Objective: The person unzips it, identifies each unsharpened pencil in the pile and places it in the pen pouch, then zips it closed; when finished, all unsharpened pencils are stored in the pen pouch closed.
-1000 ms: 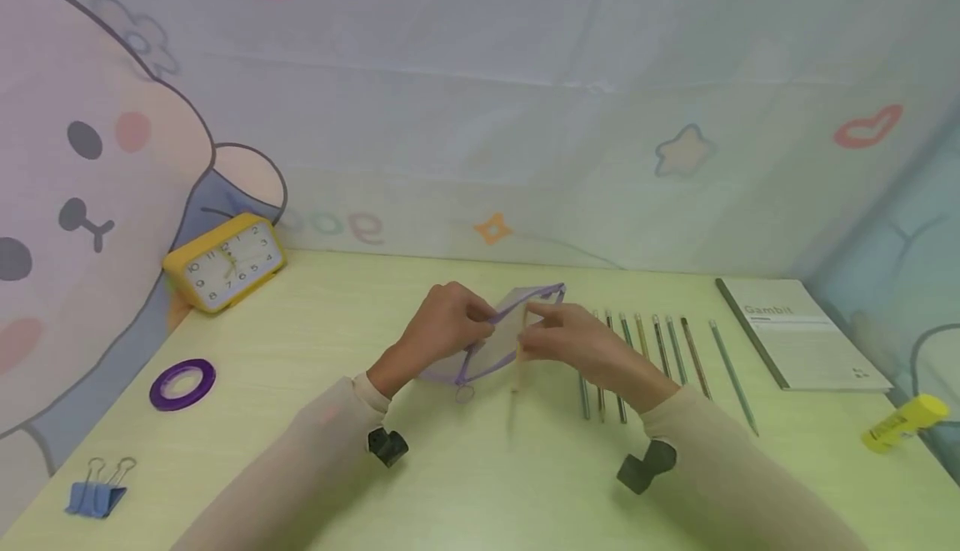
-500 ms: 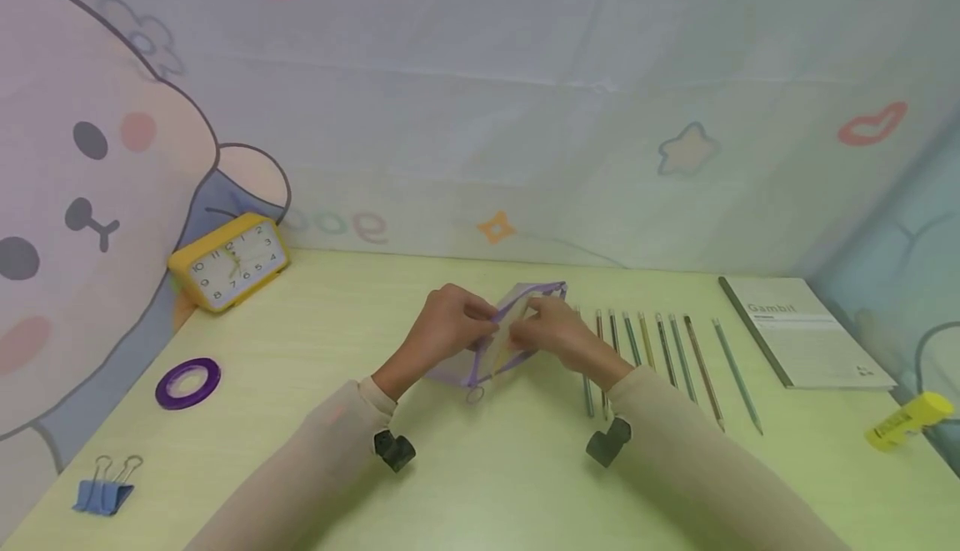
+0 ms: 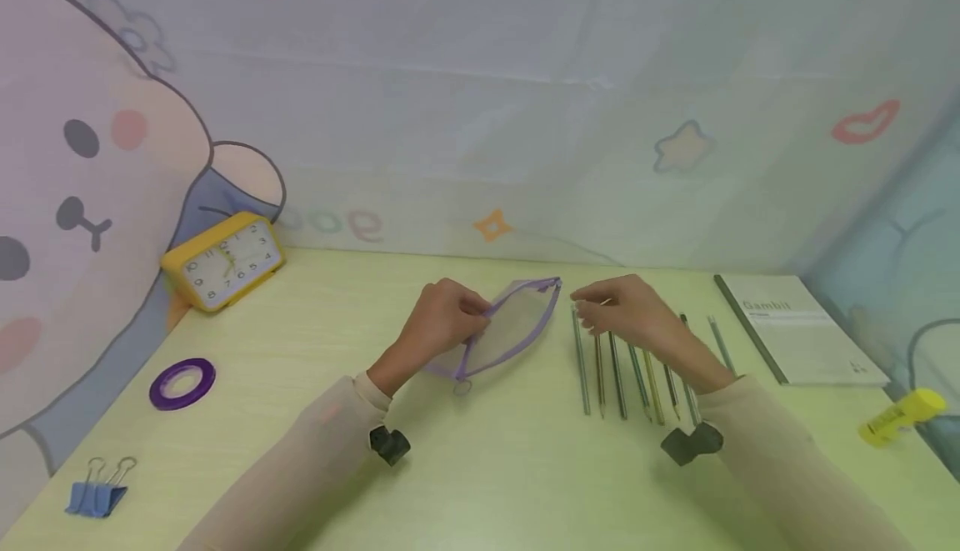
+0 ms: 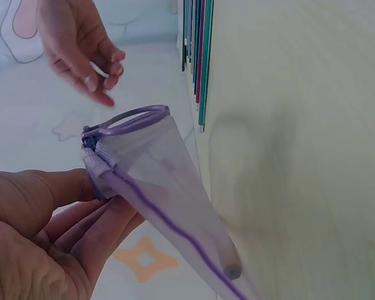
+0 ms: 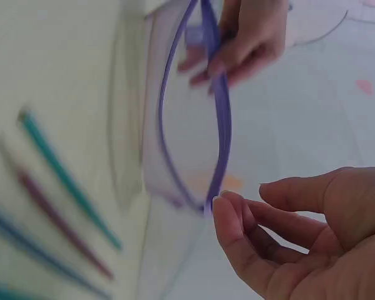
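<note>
Now the left hand point(image 3: 442, 318) pinches the rim of a translucent pouch with a purple zipper point(image 3: 510, 330), thumb on one side and curled fingers on the other, so the mouth stands open; the left wrist view shows the pouch point(image 4: 156, 187) hanging from that grip with its lower end on the table point(image 3: 480, 468). The zipper edge forms a wide loop in the right wrist view point(image 5: 194, 125). Just right of the pouch, the right hand point(image 3: 637, 318) hovers over the row of pencils point(image 3: 622, 376), its fingers loosely bent and apart from the pouch. A thin pale sliver seems to sit between its fingertips in the left wrist view, though it is too small to say what it is or whether it is gripped. The pencils lie side by side on the table just beside the pouch, on its right, pointing away from the person. Farther right of the pouch lies a grey booklet point(image 3: 795, 330), and beyond it a yellow glue stick point(image 3: 903, 416). Well to the left of the pouch stand a yellow alarm clock point(image 3: 223, 262), a purple tape roll point(image 3: 182, 383) and a blue binder clip point(image 3: 96, 494).
</note>
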`<act>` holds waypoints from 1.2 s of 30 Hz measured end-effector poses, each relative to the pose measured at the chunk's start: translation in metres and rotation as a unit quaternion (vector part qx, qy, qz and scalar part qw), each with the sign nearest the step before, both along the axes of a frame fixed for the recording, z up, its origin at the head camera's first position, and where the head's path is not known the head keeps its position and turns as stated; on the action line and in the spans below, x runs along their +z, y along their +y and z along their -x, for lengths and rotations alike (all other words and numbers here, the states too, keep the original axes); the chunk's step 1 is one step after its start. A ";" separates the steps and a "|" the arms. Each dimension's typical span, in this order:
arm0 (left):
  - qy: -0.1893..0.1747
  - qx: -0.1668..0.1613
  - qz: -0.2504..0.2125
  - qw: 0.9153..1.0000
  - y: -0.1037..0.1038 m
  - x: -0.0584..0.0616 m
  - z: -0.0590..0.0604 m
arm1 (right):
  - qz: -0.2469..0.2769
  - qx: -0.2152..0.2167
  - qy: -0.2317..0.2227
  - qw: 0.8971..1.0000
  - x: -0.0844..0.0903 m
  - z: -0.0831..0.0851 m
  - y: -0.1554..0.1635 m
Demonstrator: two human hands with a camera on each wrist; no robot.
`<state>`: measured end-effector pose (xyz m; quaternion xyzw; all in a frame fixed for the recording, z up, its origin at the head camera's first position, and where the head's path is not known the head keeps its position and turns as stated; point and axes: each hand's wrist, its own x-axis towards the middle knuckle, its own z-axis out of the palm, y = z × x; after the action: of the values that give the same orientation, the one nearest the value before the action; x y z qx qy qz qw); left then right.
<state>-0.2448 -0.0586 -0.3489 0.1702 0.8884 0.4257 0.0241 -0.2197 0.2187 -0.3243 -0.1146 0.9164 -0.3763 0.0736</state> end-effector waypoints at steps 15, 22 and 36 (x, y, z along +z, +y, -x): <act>0.003 0.004 0.014 1.000 -0.005 0.001 -0.002 | -0.255 -0.043 -0.019 0.966 -0.040 -0.002 0.090; 0.005 0.008 0.011 1.000 -0.006 0.001 -0.001 | -0.245 -0.058 -0.027 0.968 -0.051 0.001 0.089; 0.010 0.000 0.002 1.000 -0.007 0.000 0.003 | -0.273 -0.034 -0.002 0.961 -0.058 0.003 0.085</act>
<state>-0.2473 -0.0656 -0.3493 0.1746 0.8896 0.4218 0.0155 -0.2230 0.3039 -0.3822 -0.0584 0.9876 -0.1139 0.0913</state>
